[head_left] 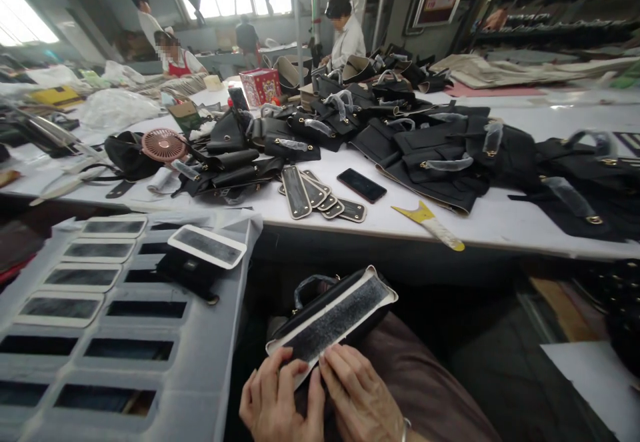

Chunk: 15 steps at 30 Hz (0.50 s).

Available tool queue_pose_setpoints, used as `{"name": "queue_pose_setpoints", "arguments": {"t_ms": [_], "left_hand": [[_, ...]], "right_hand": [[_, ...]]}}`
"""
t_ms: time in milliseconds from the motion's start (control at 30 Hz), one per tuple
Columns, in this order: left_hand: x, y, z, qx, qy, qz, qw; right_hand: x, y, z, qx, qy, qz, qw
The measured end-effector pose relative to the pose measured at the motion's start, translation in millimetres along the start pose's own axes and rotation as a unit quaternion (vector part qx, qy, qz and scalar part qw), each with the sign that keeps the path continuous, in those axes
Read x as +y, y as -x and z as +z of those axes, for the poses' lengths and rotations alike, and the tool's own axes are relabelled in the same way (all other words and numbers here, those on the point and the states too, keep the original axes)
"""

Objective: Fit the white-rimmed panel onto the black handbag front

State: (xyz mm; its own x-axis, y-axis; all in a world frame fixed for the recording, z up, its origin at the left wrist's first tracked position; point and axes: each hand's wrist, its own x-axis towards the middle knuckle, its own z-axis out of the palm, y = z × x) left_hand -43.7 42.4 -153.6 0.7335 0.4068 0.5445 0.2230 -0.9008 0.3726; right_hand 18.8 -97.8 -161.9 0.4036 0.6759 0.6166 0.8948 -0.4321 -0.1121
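A small black handbag (pixel 305 305) lies tilted on my lap, its base facing up. The base carries a dark speckled panel (pixel 337 319) with a pale border, and a plastic-wrapped handle (pixel 313 282) sticks out on the far side. My left hand (pixel 280 399) is closed on the near left edge of the base, thumb and fingers pinching the pale border. Right beside it, my right hand (pixel 357 389) has its fingers pressed together on the same near edge. The fingertips of both hands nearly meet, and they hide part of the bag's near side.
Left stands a grey slotted plastic crate (pixel 200 355) bearing several pale-bordered panels (pixel 83 250) and a black pouch-like piece (pixel 193 272). The white table (pixel 320 219) ahead holds black bags (pixel 425 142), stacked base panels (pixel 297 192), a phone (pixel 361 185), a yellow-ended tube (pixel 430 222) and a fan (pixel 164 145).
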Motion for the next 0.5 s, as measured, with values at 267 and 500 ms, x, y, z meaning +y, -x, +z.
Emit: {"name": "queue_pose_setpoints", "arguments": {"t_ms": [267, 500], "left_hand": [[-9, 23, 9.9, 0.035, 0.142, -0.157, 0.977], [-31, 60, 21.7, -0.065, 0.484, -0.441, 0.753]], "right_hand": [[-8, -9, 5, 0.027, -0.027, -0.002, 0.999], [-11, -12, 10, 0.039, -0.006, -0.036, 0.999]]}}
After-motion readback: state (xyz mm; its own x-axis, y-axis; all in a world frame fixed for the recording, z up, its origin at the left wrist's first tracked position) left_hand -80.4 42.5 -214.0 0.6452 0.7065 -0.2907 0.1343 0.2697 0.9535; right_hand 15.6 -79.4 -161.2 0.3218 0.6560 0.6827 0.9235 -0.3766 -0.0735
